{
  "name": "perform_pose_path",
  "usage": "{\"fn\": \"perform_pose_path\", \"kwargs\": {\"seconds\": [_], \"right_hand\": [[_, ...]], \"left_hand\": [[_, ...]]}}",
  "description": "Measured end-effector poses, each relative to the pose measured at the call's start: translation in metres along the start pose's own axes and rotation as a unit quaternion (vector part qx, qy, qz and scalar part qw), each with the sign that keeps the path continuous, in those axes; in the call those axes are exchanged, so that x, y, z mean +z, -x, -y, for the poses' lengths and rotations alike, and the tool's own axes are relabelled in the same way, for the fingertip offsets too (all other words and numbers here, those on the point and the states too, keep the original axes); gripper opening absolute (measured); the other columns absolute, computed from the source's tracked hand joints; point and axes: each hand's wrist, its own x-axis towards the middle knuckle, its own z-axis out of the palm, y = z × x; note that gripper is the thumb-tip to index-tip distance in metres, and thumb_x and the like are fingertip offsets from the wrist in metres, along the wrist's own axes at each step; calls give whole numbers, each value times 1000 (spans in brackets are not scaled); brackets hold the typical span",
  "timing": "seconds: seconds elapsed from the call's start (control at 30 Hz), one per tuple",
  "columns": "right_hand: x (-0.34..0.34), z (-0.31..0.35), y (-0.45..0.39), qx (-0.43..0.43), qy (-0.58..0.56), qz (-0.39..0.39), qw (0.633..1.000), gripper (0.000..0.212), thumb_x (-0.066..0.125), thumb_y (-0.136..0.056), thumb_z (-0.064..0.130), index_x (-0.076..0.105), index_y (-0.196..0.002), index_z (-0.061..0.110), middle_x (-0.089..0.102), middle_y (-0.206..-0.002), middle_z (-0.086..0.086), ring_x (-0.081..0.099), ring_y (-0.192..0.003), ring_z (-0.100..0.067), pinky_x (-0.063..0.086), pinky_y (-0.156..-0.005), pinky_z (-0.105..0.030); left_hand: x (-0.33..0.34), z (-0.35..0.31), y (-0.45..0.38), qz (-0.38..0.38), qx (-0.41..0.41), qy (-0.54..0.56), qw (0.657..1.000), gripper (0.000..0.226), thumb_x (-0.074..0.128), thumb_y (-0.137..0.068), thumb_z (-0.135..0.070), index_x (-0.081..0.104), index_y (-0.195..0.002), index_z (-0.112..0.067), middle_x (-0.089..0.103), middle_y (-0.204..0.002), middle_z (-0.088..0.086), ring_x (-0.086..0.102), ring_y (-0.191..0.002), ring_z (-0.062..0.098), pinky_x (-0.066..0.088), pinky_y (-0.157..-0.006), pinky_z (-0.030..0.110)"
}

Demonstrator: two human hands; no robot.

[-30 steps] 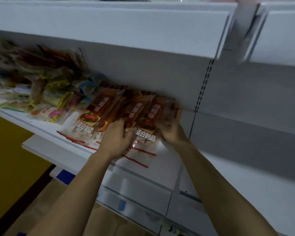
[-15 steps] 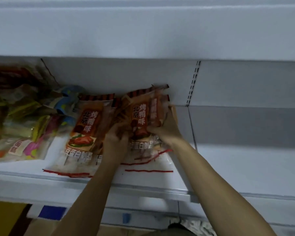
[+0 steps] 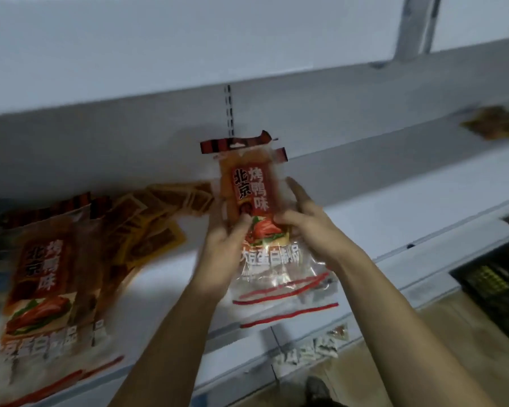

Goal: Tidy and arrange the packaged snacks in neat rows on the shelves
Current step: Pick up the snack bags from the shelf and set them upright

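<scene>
A small stack of clear snack bags with orange labels [image 3: 254, 189] stands upright above the white shelf [image 3: 365, 218], held between both hands. My left hand [image 3: 225, 245] grips its left side with the thumb on the front. My right hand [image 3: 309, 221] holds the right side, fingers stretched up along the edge. More bags of the same snack [image 3: 44, 277] lie flat on the shelf to the left, overlapping. Behind them lie several smaller orange-brown packets [image 3: 156, 218].
The upper shelf [image 3: 188, 54] hangs low over the bags. A brown packet [image 3: 494, 121] lies far right on the shelf. A dark crate [image 3: 497, 280] sits at the lower right. One bag [image 3: 315, 345] lies on the shelf below.
Both hands have lifted the stack of bags and carried it right, away from the bags that stay lying on the left. The view has swung right.
</scene>
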Motion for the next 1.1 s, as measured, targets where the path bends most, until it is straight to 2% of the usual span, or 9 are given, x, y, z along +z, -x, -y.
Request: {"fn": "perform_pose_path", "kwargs": {"seconds": [0.07, 0.13, 0.3, 0.47, 0.67, 0.77, 0.87, 1.0, 1.1], "right_hand": [[-30, -3, 10, 9, 34, -44, 998, 83, 69, -95, 27, 17, -159, 33, 58, -131, 0, 70, -105, -12, 59, -91, -34], [-68, -8, 20, 17, 103, -86, 991, 95, 77, -85, 48, 17, -158, 38, 53, -136, -4, 66, -113, -21, 56, -98, -44], [-164, -23, 28, -14, 132, -136, 982, 81, 78, -86, 44, 24, -148, 47, 58, -127, 5, 70, -104, -17, 58, -94, -47], [-281, -32, 2, -21, 243, -185, 952, 62, 70, -92, 38, 34, -143, 43, 56, -138, 0, 67, -106, -22, 54, -95, -40], [-406, -29, -57, -37, 402, -193, 894, 49, 66, -90, 29, 60, -136, 14, 62, -137, -7, 53, -128, -24, 39, -103, -30], [-446, -37, -75, -14, 431, -195, 881, 65, 52, -79, 50, 63, -133, 17, 64, -133, -9, 58, -123, -24, 45, -103, -33], [-467, -45, -80, -12, 442, -175, 880, 53, 57, -87, 41, 65, -133, 16, 65, -134, -10, 55, -126, -26, 43, -104, -34], [-466, -44, -79, -26, 492, -218, 842, 37, 57, -91, 41, 70, -124, 31, 48, -152, -10, 33, -144, -36, 38, -110, -58], [-437, -31, -80, -91, 495, -255, 825, 35, 61, -87, 27, 72, -119, 25, 53, -146, -12, 41, -137, -40, 42, -106, -54]], "left_hand": [[29, 9, -10, 13, -10, -1, 1000, 66, 60, -102, -12, 25, -149, -44, 74, -115, -19, 71, -110, 9, 55, -99, 44], [63, 14, -20, 5, -17, -16, 1000, 73, 66, -99, -16, 21, -149, -44, 72, -115, -15, 73, -102, 4, 60, -89, 34], [172, 39, -57, -12, -12, -56, 998, 51, 56, -103, -39, 31, -148, -39, 67, -123, 2, 75, -93, 8, 58, -69, 19], [288, 66, -109, 32, -29, -124, 991, 43, 37, -103, -62, 28, -143, -49, 69, -117, -8, 76, -89, 13, 62, -84, 43], [398, 86, -195, 50, 13, -219, 974, 51, 42, -95, -56, 34, -144, -45, 65, -129, -7, 69, -108, 17, 57, -95, 47], [434, 86, -208, 51, -4, -267, 962, 55, 53, -98, -31, 27, -143, -47, 60, -120, -13, 67, -95, 16, 55, -89, 37], [448, 91, -214, 65, 11, -341, 938, 49, 47, -103, -24, 30, -141, -49, 58, -108, -11, 62, -83, 14, 48, -77, 27], [428, 104, -229, 89, -20, -418, 904, 38, 33, -96, -53, 44, -132, -54, 60, -125, 11, 65, -103, 34, 56, -92, 50], [384, 88, -205, 17, 38, -582, 812, 45, 36, -104, -41, 38, -149, -46, 28, -161, 9, 32, -141, 34, 32, -109, 50]]}}
